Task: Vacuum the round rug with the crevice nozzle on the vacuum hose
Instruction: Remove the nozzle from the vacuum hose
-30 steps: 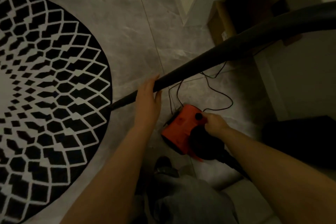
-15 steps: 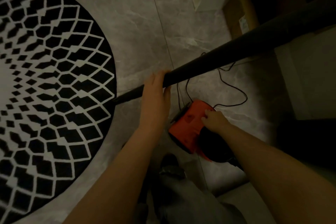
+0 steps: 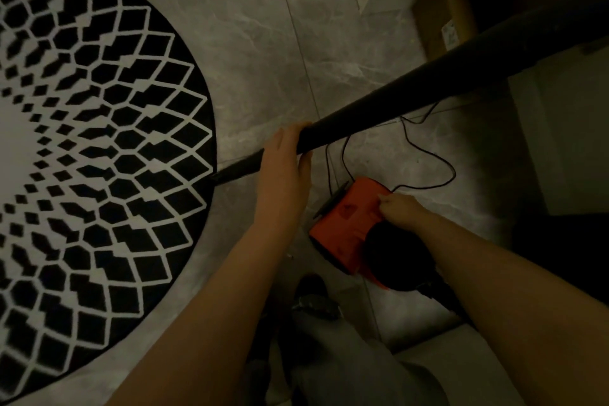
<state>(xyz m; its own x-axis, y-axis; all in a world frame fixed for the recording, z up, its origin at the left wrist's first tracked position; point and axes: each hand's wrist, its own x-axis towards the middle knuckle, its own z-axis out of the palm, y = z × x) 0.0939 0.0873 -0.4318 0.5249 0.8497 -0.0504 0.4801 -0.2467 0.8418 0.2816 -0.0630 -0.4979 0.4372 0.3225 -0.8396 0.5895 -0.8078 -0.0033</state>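
The right hand (image 3: 400, 208) was on the black knob of the orange vacuum (image 3: 349, 224) a second ago. Now it has slid up onto the orange top, with the fingers bent and pressing there, maybe on the switch. So the cleaning looks ready to start. The left hand (image 3: 283, 161) reaches forward, its grip wrapped round the black nozzle (image 3: 329, 132). The nozzle tip touches the edge of the round rug (image 3: 99, 142) on the floor.

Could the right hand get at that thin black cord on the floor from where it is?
Probably yes. The right hand rests on the orange vacuum body, and the cord loops over bare floor just beyond it with nothing lying between. It would have to let go of the vacuum first.
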